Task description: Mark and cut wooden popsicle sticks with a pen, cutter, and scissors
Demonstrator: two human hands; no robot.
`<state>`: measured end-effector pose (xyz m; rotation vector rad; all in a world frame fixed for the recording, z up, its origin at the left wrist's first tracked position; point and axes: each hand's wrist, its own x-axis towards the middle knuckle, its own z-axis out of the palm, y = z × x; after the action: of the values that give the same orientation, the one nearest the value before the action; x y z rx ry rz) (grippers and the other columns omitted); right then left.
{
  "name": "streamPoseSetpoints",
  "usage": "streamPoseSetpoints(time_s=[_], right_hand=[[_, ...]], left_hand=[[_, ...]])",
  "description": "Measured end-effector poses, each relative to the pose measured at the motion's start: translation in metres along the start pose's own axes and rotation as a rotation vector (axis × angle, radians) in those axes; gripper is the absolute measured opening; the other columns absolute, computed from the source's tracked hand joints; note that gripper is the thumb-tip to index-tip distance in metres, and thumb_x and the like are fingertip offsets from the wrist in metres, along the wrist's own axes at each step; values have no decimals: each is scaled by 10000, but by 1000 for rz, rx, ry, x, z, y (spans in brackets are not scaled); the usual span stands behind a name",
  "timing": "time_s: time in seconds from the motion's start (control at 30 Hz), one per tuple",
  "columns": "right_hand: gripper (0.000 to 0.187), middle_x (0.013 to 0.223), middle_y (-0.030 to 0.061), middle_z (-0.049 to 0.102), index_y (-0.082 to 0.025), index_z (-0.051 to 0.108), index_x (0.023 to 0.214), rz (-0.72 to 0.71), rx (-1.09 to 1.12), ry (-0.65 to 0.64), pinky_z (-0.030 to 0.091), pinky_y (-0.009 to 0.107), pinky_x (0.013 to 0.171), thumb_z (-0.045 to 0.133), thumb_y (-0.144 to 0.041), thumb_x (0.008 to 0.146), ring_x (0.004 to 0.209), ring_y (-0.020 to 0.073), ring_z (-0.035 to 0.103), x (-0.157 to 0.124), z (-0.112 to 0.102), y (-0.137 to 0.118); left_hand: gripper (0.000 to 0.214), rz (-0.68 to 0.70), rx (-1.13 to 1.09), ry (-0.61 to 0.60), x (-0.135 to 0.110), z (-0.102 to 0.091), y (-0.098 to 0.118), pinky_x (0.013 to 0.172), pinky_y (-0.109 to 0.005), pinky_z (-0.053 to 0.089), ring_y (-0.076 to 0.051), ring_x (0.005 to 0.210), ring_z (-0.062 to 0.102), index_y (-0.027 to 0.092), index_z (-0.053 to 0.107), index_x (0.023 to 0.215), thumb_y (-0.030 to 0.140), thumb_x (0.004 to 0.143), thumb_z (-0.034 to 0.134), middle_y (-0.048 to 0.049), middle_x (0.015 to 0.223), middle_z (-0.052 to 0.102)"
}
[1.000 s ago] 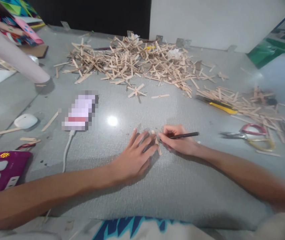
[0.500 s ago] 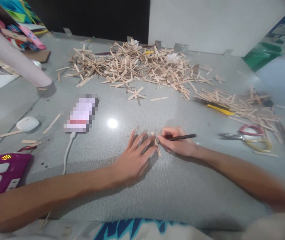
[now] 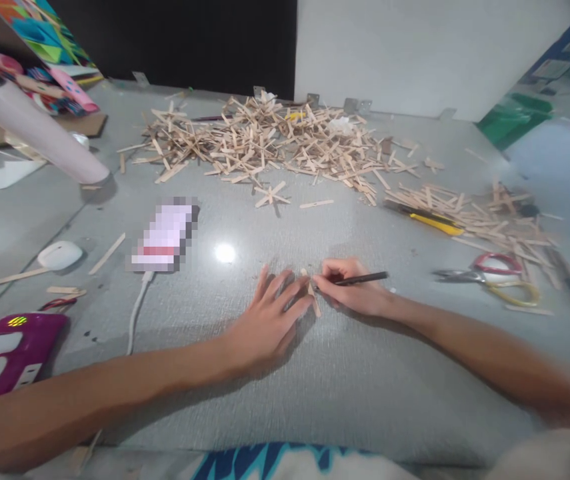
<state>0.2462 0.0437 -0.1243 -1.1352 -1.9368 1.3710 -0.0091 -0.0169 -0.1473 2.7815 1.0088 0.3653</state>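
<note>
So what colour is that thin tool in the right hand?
The thin tool in the right hand is black, head view.

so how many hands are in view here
2. The left hand lies flat mid-table, touching a wooden stick; the right hand beside it holds a black pen. No others show.

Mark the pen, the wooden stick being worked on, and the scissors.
pen [image 3: 365, 278], head view, middle of its black barrel.
wooden stick [image 3: 317, 308], head view, its near end.
scissors [image 3: 482, 277], head view, near the pivot.

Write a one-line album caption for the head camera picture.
Left hand pins a small wooden stick to the grey table while the right hand puts a black pen to it.
</note>
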Motion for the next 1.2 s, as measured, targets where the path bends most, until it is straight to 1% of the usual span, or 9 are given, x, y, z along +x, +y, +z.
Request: streamPoseSetpoints(time_s=[0.27, 0.47, 0.6, 0.7, 0.8, 0.87, 0.97, 1.03, 1.2], right_hand=[[460, 527, -48, 605, -237, 494, 713, 6, 16, 6, 373, 245, 498, 701, -427, 1076, 473, 98, 522, 1, 0, 1], [472, 527, -44, 619, -239, 527, 738, 27, 49, 21, 409, 250, 470, 731, -510, 1066, 452, 112, 565, 0, -2, 4], [476, 538, -38, 634, -240, 518, 734, 14, 51, 21, 400, 249, 462, 730, -497, 1075, 458, 109, 573, 0, -1, 4], [466, 541, -38, 641, -244, 512, 740, 9, 68, 36, 405, 252, 451, 705, -478, 1094, 448, 110, 577, -1, -1, 3], [473, 544, -33, 644, -243, 533, 741, 15, 66, 67, 418, 261, 435, 729, -508, 1081, 432, 115, 574, -3, -1, 2], [491, 538, -29, 642, -244, 538, 736, 14, 74, 82, 421, 264, 430, 739, -540, 1072, 427, 116, 569, -4, -1, 1], [518, 534, -24, 643, -247, 528, 731, 19, 130, 105, 440, 267, 436, 735, -583, 1066, 437, 119, 570, -4, 0, 1], [521, 531, -21, 641, -246, 541, 731, 34, 138, 143, 445, 269, 428, 739, -600, 1058, 431, 120, 567, -4, 1, 2], [512, 547, -12, 650, -237, 583, 721, 64, 113, 227, 439, 269, 391, 803, -596, 1012, 412, 125, 578, -3, 1, 5]], left_hand=[[459, 5, 13, 12, 0, 3, -1, 1374, -795, 176, -433, 1616, 383, 193, 553, 1548, 160, 1093, 499, -152, 1699, 515], [470, 12, 12, 19, 2, 2, -2, 1372, -796, 182, -424, 1615, 389, 234, 561, 1572, 195, 1106, 513, -146, 1689, 519], [490, 10, -7, 23, 4, -2, 0, 1378, -797, 171, -417, 1586, 439, 245, 564, 1582, 200, 1095, 545, -149, 1619, 566], [517, 10, -25, 8, 4, -5, 2, 1391, -779, 163, -406, 1620, 430, 209, 532, 1612, 171, 1097, 514, -172, 1597, 580], [548, 31, -35, -1, 3, -4, 2, 1413, -721, 185, -408, 1698, 345, 147, 470, 1648, 144, 1100, 485, -209, 1680, 514], [579, 45, -38, 1, 3, -3, 0, 1426, -678, 198, -404, 1720, 315, 131, 433, 1674, 149, 1099, 500, -229, 1722, 477], [623, 80, -10, -4, 6, -2, -2, 1425, -679, 205, -412, 1727, 298, 116, 404, 1694, 153, 1086, 530, -259, 1729, 471], [626, 105, 21, 2, 9, -4, -2, 1412, -700, 235, -426, 1711, 333, 99, 411, 1687, 142, 1074, 529, -274, 1695, 500], [554, 136, 54, 6, 14, -11, -1, 1384, -696, 339, -415, 1542, 562, 65, 503, 1605, 129, 1055, 513, -246, 1512, 621]])
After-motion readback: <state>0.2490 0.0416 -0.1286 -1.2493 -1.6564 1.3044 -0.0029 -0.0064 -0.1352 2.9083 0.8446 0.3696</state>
